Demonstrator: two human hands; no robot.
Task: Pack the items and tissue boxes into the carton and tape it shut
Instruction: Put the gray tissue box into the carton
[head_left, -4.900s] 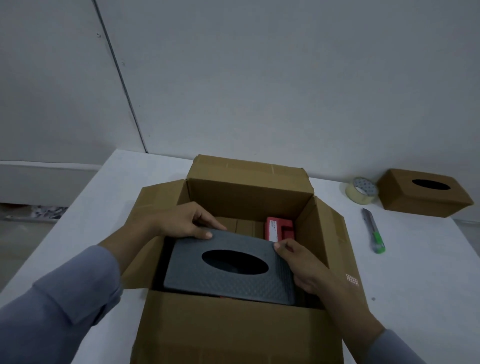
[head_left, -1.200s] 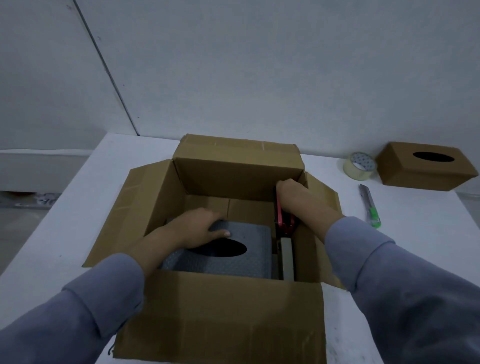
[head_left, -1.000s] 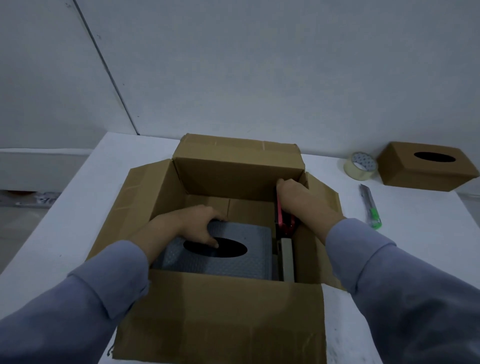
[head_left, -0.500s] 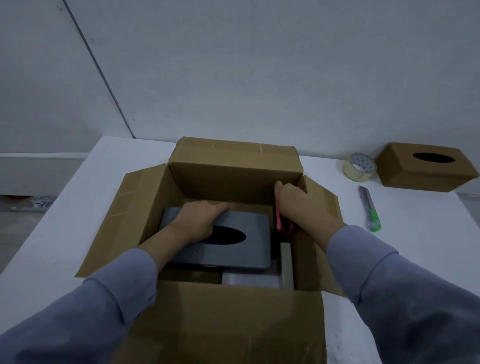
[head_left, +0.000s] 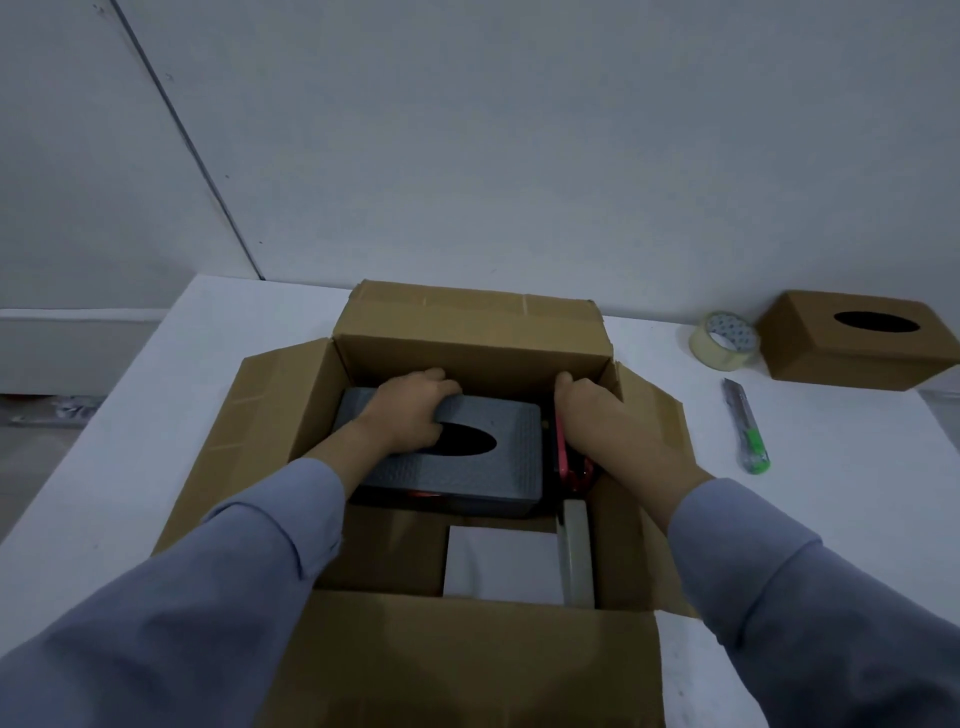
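Note:
An open brown carton (head_left: 470, 332) stands on the white table with its flaps spread. Inside, a grey tissue box (head_left: 498, 470) with an oval slot lies against the far wall. My left hand (head_left: 410, 415) grips its far edge, thumb at the slot. My right hand (head_left: 608, 431) presses a red item (head_left: 563, 457) standing on edge against the right wall. A pale flat item (head_left: 574, 551) stands on edge near it, and a white flat piece (head_left: 501, 564) lies on the carton floor. A brown tissue box (head_left: 852, 340) sits at the far right of the table.
A roll of clear tape (head_left: 723, 340) lies beside the brown tissue box. A utility knife (head_left: 745, 426) with a green end lies right of the carton. The wall is close behind the table, and the table's left edge (head_left: 104, 405) drops off to the floor.
My left hand has slid the grey tissue box from the near side of the carton to the far wall, uncovering the white piece. My right hand stays on the red item.

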